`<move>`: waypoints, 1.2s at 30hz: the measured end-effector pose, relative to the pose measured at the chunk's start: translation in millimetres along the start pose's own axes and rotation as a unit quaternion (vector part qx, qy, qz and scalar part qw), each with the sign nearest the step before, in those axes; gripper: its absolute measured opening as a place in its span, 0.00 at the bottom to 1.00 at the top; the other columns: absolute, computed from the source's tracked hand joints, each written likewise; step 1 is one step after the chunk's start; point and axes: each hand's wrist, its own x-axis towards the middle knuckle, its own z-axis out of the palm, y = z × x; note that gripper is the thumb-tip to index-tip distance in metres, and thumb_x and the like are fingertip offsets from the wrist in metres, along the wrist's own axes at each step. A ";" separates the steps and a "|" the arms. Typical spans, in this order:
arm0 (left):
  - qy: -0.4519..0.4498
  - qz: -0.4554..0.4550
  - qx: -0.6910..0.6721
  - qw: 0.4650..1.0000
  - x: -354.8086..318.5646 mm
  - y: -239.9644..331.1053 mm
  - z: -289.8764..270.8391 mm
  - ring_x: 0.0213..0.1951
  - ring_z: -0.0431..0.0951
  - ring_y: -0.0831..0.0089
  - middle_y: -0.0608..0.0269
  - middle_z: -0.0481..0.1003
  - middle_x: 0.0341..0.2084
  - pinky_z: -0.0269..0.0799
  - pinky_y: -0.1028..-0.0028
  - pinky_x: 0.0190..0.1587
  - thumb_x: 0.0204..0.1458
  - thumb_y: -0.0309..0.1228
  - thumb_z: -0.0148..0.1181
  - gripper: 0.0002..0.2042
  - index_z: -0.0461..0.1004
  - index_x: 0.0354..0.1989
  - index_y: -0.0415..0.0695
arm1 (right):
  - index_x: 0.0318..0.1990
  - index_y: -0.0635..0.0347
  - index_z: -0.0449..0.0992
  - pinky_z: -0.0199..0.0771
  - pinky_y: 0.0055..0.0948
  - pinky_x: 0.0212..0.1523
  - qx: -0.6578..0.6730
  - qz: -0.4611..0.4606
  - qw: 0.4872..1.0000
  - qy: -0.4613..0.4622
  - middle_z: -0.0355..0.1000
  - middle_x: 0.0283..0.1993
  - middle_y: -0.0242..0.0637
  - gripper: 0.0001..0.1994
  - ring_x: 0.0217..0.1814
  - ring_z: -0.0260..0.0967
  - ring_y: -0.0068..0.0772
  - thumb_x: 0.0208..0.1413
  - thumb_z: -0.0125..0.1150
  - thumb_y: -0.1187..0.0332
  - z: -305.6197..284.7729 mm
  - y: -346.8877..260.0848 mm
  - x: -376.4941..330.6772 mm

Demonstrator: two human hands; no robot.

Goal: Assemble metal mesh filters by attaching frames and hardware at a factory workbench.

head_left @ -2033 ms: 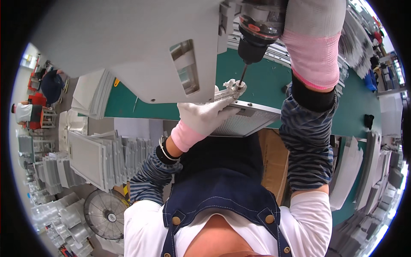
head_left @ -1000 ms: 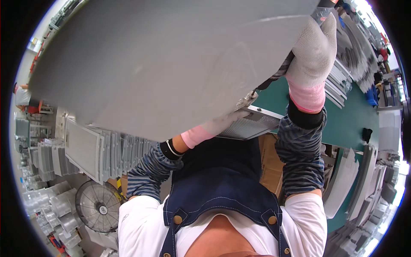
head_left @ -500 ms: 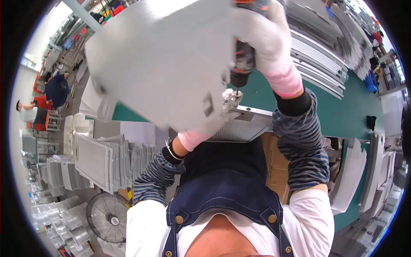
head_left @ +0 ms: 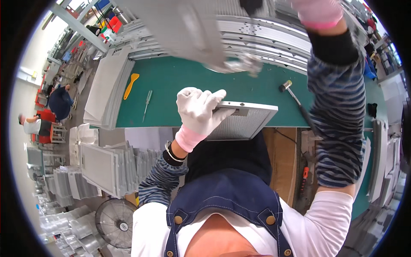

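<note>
My left hand [head_left: 198, 110], in a white glove with a pink cuff, grips the upper left corner of a silver-framed mesh filter panel [head_left: 244, 124]. The panel leans at the table's near edge against my dark apron. My right hand [head_left: 316, 9], gloved the same way, is raised at the top right and partly cut off. Beside it shows the black front end of a power drill [head_left: 251, 6]; the grip and my fingers lie out of frame. A large grey sheet-like thing [head_left: 184, 32] hangs blurred at the top, with a shiny, smeared piece [head_left: 245, 64] by its lower edge.
On the green table [head_left: 165, 92] lie a hammer [head_left: 295, 96], a screwdriver [head_left: 147, 105] and a yellow scraper [head_left: 131, 86]. Grey sheets [head_left: 105, 88] are stacked at left, metal strips [head_left: 265, 43] at the back. Framed panels [head_left: 100, 167] and a fan [head_left: 114, 222] stand lower left.
My right hand and the drill have moved up and right, away from the filter panel. The grey sheet-like thing has shifted up, uncovering my left hand and the table tools.
</note>
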 end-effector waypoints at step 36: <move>0.040 -0.100 -0.056 0.993 -30.5 -8.8 20.2 0.37 0.76 0.69 0.74 0.76 0.33 0.68 0.66 0.42 0.38 0.49 0.71 0.21 0.80 0.45 0.70 | 0.46 0.63 0.75 0.70 0.18 0.37 0.244 0.053 0.962 0.109 0.74 0.37 0.28 0.10 0.34 0.70 0.18 0.61 0.51 0.72 42.0 78.9 -76.6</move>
